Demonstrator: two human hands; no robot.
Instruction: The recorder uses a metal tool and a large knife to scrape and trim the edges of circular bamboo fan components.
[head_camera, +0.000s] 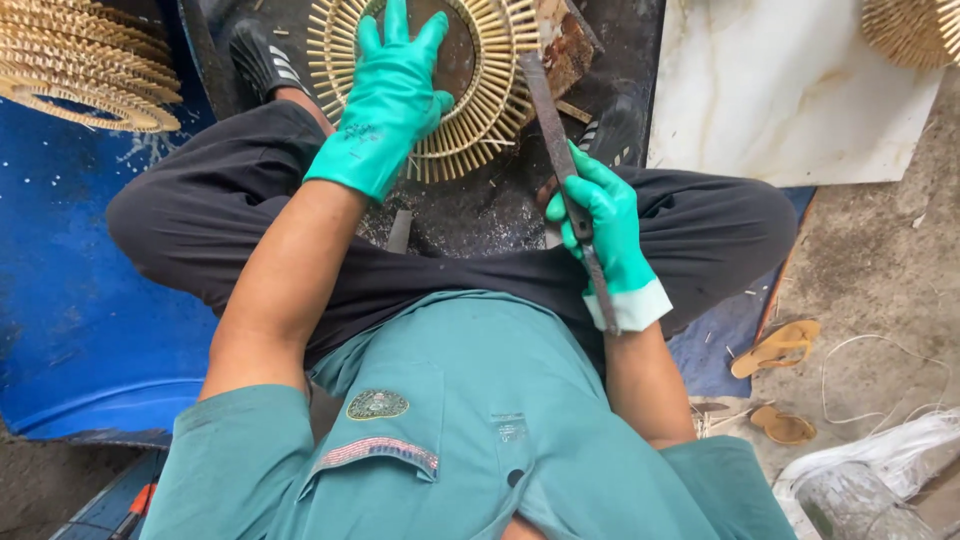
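My left hand (385, 100), in a teal rubber glove, lies flat with fingers spread on a round ring of thin bamboo sticks (480, 110) that rests on a wooden block (562, 45) between my knees. My right hand (605, 225), gloved the same way, grips a long dark metal blade (548, 110) by its lower part. The blade slants up so that its tip meets the ring's right edge. My dark trousers and teal shirt fill the lower frame.
A stack of finished bamboo rings (85, 65) sits upper left on a blue sheet (70, 320). Another ring (915, 30) lies upper right by a white marbled slab (790, 90). Yellow sandals (778, 348) and white cord (880, 370) lie on the dirt floor at right.
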